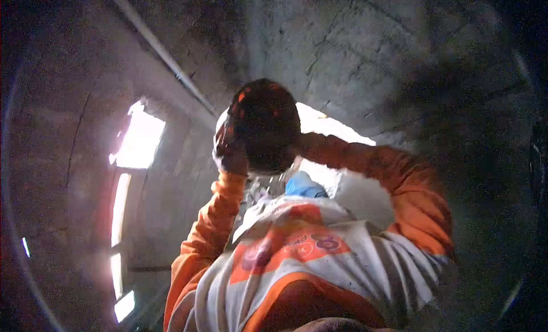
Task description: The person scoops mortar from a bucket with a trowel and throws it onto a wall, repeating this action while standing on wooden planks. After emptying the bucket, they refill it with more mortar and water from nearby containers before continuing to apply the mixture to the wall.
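A dark rounded object [265,126] with a few orange-red patches is in the middle of the head view; its kind is too dark to make out. Against its left side is my left hand [231,152], with the fingers bent up along it. My right forearm [337,151], in an orange sleeve, reaches in from the right to the object's other side. The object and its shadow hide the fingers of my right hand. Below are the front of my white and orange shirt [297,246] and, past it, a blue patch [304,185].
Rough grey concrete surfaces [354,52] surround me. Bright openings [140,137] stand on the left, and another glare shows behind the object. A long pale pipe or rod [162,52] runs diagonally at upper left. A pale block-like shape [362,195] is beside my right arm.
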A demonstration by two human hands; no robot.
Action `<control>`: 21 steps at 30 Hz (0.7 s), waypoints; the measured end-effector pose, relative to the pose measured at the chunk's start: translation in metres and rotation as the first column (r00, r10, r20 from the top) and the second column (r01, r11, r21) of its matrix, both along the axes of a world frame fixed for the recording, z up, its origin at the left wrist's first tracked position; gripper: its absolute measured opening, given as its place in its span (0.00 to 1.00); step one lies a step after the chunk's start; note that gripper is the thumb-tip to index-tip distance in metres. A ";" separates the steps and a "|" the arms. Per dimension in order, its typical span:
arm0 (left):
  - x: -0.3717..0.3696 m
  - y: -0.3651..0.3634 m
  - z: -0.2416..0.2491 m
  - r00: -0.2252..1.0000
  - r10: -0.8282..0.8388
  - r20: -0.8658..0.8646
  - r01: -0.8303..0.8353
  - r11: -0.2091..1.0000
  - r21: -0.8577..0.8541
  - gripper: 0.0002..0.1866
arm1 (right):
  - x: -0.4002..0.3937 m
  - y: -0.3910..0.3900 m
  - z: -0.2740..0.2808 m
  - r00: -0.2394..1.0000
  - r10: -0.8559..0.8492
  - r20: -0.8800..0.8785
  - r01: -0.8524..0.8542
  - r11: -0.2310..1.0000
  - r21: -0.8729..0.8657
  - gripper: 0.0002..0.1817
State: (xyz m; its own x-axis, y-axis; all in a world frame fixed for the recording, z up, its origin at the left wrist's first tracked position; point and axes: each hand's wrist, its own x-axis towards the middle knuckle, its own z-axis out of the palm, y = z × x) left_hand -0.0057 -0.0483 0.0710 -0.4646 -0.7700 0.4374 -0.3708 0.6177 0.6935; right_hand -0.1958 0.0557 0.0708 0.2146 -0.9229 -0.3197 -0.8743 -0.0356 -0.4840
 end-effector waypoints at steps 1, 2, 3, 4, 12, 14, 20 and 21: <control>0.003 0.002 0.010 1.000 0.004 0.008 -0.005 0.999 0.034 0.19 | -0.006 -0.007 0.020 1.000 -0.008 0.028 0.009 0.999 -0.041 0.17; 0.006 0.005 0.019 1.000 0.009 0.016 -0.010 0.998 0.067 0.20 | -0.010 -0.017 0.038 0.998 -0.015 0.053 0.020 0.996 -0.088 0.18; 0.006 0.001 0.013 0.991 -0.020 0.130 0.046 0.978 -0.202 0.21 | -0.013 -0.026 0.054 0.998 -0.022 0.063 0.030 0.990 -0.139 0.18; 0.001 0.000 0.016 0.987 -0.027 0.159 0.060 0.976 -0.207 0.21 | -0.016 -0.034 0.066 0.997 -0.026 0.076 0.040 0.982 -0.183 0.18; 0.000 0.008 0.052 0.977 -0.213 -0.030 0.210 0.975 -0.068 0.14 | -0.004 -0.020 0.056 0.959 -0.060 0.276 0.110 0.979 -0.172 0.19; 0.007 0.001 0.042 0.970 -0.236 0.061 0.242 0.964 -0.112 0.14 | 0.009 -0.008 0.027 0.934 -0.086 0.348 0.136 0.983 -0.125 0.20; 0.039 -0.015 -0.008 0.990 -0.139 -0.036 0.144 0.969 0.200 0.18 | 0.025 0.015 -0.024 0.880 -0.166 0.445 0.198 0.980 -0.025 0.21; 0.043 -0.015 -0.016 0.995 -0.080 -0.063 0.097 0.936 0.338 0.19 | 0.019 0.020 -0.020 0.880 -0.180 0.440 0.212 0.977 -0.024 0.21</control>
